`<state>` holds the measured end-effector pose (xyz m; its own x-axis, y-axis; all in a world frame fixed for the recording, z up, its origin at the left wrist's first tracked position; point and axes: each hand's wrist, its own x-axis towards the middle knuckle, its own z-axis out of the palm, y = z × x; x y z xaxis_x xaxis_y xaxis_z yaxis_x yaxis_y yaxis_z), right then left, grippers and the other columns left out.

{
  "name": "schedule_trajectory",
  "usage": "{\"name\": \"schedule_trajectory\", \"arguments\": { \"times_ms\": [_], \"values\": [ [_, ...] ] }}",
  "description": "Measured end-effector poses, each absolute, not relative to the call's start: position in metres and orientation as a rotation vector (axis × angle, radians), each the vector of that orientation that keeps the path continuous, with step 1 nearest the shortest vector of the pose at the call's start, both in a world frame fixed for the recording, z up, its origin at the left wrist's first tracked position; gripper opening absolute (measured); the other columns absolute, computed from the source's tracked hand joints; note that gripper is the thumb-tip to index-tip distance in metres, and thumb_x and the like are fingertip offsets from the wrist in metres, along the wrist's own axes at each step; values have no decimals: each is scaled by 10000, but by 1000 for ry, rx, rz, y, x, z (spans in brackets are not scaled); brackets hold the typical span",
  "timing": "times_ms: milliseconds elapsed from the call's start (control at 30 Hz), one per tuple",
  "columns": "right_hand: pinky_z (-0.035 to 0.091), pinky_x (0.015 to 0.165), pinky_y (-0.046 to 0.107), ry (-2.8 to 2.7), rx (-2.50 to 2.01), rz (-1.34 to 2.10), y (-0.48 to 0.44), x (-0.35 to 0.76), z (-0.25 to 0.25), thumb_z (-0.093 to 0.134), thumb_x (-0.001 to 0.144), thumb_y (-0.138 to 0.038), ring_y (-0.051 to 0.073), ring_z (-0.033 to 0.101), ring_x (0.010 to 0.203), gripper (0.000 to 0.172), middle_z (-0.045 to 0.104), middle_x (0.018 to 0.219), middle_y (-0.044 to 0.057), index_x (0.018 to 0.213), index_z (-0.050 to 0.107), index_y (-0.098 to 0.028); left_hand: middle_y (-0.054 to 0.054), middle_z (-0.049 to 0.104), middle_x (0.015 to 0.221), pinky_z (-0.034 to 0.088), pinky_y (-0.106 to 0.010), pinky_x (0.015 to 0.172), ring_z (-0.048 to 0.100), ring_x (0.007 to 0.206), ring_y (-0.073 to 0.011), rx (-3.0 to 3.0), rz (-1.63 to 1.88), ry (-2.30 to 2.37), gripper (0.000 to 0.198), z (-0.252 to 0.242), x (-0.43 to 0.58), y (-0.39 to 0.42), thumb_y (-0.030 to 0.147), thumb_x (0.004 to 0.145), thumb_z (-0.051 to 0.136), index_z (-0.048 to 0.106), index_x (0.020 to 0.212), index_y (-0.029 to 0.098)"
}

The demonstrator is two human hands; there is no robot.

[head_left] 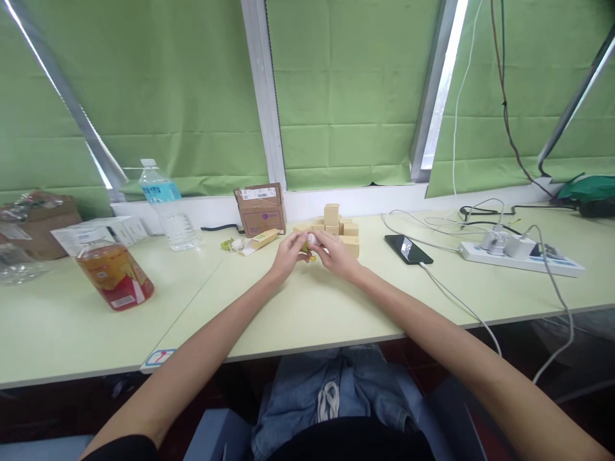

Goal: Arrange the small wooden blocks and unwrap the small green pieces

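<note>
Head view first, and the only one: both my arms reach out over the pale green table (312, 314), and my left hand (289, 254) and right hand (336, 253) meet over its middle, fingertips pinched together on a small object (309, 241) that shows a whitish rounded end and a bit of yellow-green beside it; it is too small for me to name with confidence. Both hands are closed narrowly on it, left from the left side, right from the right, so I judge I am in the midst of fiddling with or pulling apart this little piece, and whatever comes next calls for a fine fingertip pinch and small, steady force, not a whole-hand grasp. Its long axis seems to run left to right between my fingertips, roughly level with the table edge, though most of it is hidden and I cannot tell which end leads. Just behind my hands stands a cluster of wooden blocks (336, 227), one stacked higher. A cardboard box (261, 210) sits to the left of them, a water bottle (166, 205) and a bottle of amber drink (114, 275) further left, a phone (408, 248) and a power strip (521, 256) to the right
</note>
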<state>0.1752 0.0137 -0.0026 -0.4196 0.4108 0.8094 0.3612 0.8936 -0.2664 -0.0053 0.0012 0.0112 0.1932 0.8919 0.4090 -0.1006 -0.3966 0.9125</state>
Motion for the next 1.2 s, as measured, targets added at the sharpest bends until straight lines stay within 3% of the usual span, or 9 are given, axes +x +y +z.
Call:
{"name": "schedule_trajectory", "arguments": {
  "times_ms": [167,367,467,600,733,867,933,1067,1200],
  "values": [
    [618,891,395,-1995,-557,217,14,177,-3,451,1105,-376,248,681,1031,346,712,1170,137,1350,625,-206,-53,705,952,533,-265,639,632,688,-111,1495,1381,730,570,9,-3,3,570,807,852,688,1154,149],
    [660,759,351,-1775,-656,408,16,174,0,478,1054,-569,219,702,957,480,715,1180,105,1328,634,-206,-36,674,881,455,-246,555,610,633,-119,1354,1470,770,384,10,-6,14,458,830,792,656,1031,160],
    [612,705,312,-1628,-902,372,15,182,7,543,1019,-517,224,709,880,383,741,1008,95,1112,694,-177,-18,641,787,387,-249,506,540,547,-125,1358,1551,1040,251,9,-15,20,374,873,639,663,1020,172],
    [491,562,253,-1758,-1285,531,16,196,8,645,941,-382,182,645,624,287,664,668,40,737,624,-182,-6,640,705,457,-292,629,549,607,-172,1767,1456,1402,280,4,-28,19,233,794,612,715,1050,186],
    [422,520,228,-1888,-1353,639,17,195,0,678,900,-279,144,585,509,292,611,541,-6,644,561,-202,-61,767,921,520,-350,833,657,830,-248,2086,1267,1434,447,0,-26,13,198,739,668,746,1178,218],
    [514,611,237,-1908,-1193,781,19,186,-6,693,911,-229,158,676,568,97,702,627,-10,833,701,-171,-119,789,1196,519,-385,980,693,1062,-310,2138,1139,1417,451,-2,-17,11,251,736,729,767,1184,221],
    [548,654,245,-1864,-1105,796,20,184,-8,726,907,-220,159,715,622,104,763,747,10,982,747,-152,-134,779,1249,517,-389,999,696,1099,-316,2124,1118,1379,417,-3,-17,11,281,748,727,777,1154,204],
    [552,580,250,-1804,-999,746,24,183,-11,810,872,-258,133,695,594,289,811,1033,97,1124,760,-127,-108,810,1023,555,-350,856,720,919,-271,2077,1079,1165,330,-4,-24,11,316,750,703,798,1036,182],
    [574,612,269,-1883,-949,547,26,185,-10,811,891,-304,150,707,663,203,801,1086,106,1014,794,-144,-72,773,861,531,-294,715,693,791,-228,2000,1074,1038,309,-5,-27,15,318,714,735,788,992,193]
  ]
}}
